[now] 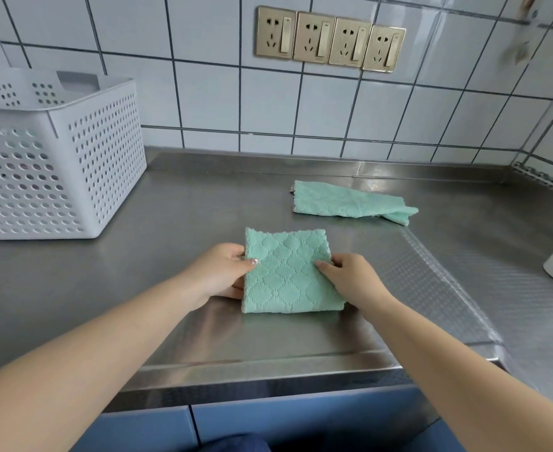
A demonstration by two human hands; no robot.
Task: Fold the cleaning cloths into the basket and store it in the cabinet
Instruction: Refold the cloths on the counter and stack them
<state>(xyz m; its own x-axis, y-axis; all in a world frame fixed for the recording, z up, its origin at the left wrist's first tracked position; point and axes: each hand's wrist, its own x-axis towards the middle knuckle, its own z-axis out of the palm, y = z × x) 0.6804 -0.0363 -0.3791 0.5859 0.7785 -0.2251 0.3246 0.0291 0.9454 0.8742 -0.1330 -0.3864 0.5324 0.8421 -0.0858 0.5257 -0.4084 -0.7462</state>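
Left hand (221,272): fingers pinch folded cloth's (288,272) left edge.
Right hand (350,280): fingers pinch its right edge.
Basket (82,151): table's (171,223) back-left corner.

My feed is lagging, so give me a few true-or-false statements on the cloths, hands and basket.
1. Both hands, left hand and right hand, hold the folded cloth. True.
2. The basket stands to the right. False: it stands to the left.
3. A second cloth lies on the counter. True.
4. The second cloth is neatly folded square. False: it lies loosely rumpled.
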